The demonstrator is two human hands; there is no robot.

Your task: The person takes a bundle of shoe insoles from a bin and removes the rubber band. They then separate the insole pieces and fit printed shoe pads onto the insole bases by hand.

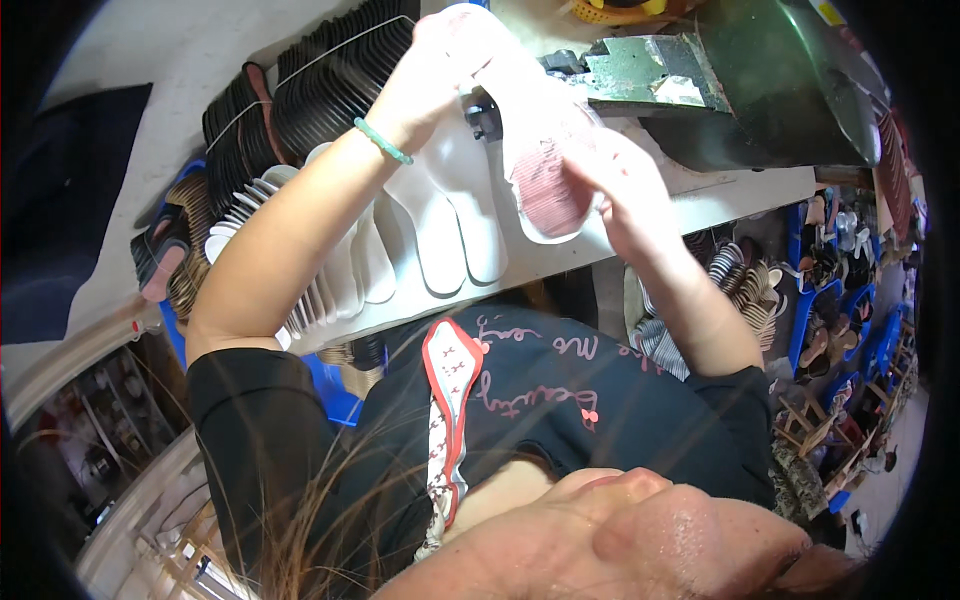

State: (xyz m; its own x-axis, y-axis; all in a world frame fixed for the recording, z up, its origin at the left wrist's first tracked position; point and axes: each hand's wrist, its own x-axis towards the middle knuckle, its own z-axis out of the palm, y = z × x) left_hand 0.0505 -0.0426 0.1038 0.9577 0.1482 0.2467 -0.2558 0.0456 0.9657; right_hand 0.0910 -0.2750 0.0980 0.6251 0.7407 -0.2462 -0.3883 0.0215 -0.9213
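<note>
Between my two hands, over the white table (740, 195), is a white insole (530, 95) with a pink ribbed patch (548, 190) at its near end. My left hand (455, 45), with a green bangle on the wrist, grips the far end of the insole; the fingertips are washed out by glare. My right hand (625, 190) is closed at the right edge of the near end, its fingers pressed onto the pink patch. A pair of white insoles (440, 225) lies flat on the table, to the left of the held one.
A green machine (790, 90) with a metal arm (655, 75) stands at the right, close beyond my right hand. Long rows of black insoles (330, 75) and a fanned row of white ones (345, 265) are on the left. Blue crates (820, 325) with shoe parts stand at the far right.
</note>
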